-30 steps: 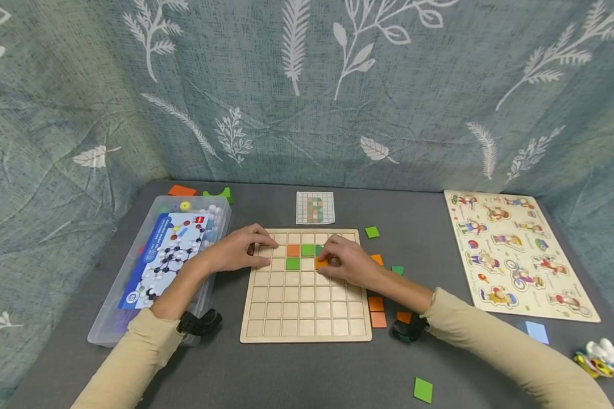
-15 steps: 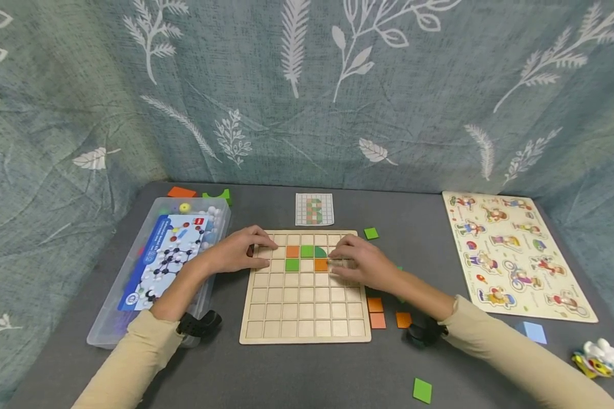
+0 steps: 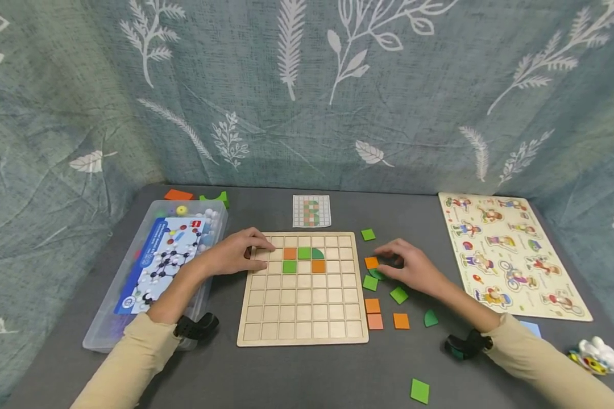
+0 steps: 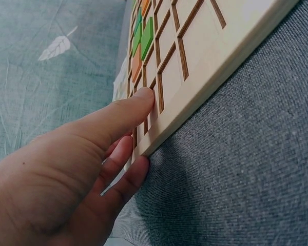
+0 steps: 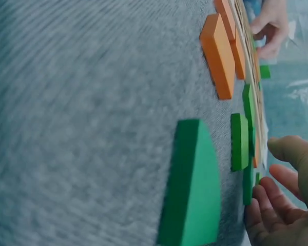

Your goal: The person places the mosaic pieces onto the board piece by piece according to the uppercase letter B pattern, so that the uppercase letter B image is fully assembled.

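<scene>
My left hand [image 3: 231, 253] grips the left edge of a wooden grid board [image 3: 304, 313]. In the left wrist view its thumb [image 4: 138, 102] lies on the board's top, with fingers at the side. Set in the grid are an orange-red tile [image 3: 290, 253], two green tiles, a dark green quarter-round tile [image 3: 317, 254] and an orange tile [image 3: 318, 266]. Right of the board, my right hand [image 3: 411, 266] reaches over loose pieces, fingers apart and holding nothing visible. Nearest its fingertips are an orange tile [image 3: 371, 262] and a partly hidden dark green piece [image 3: 376, 274].
A printed pattern card [image 3: 311, 211] lies behind the board. Several loose tiles, including a green one [image 3: 399, 295] and a dark green quarter-round [image 3: 430, 318], lie to the right. A plastic box [image 3: 99, 341] stands left; a picture puzzle board [image 3: 529, 307] and white toy [image 3: 601, 355] are right.
My right hand has let go of the orange tile in the grid and moved right, off the board to the loose pieces. The left hand stays on the board's edge.
</scene>
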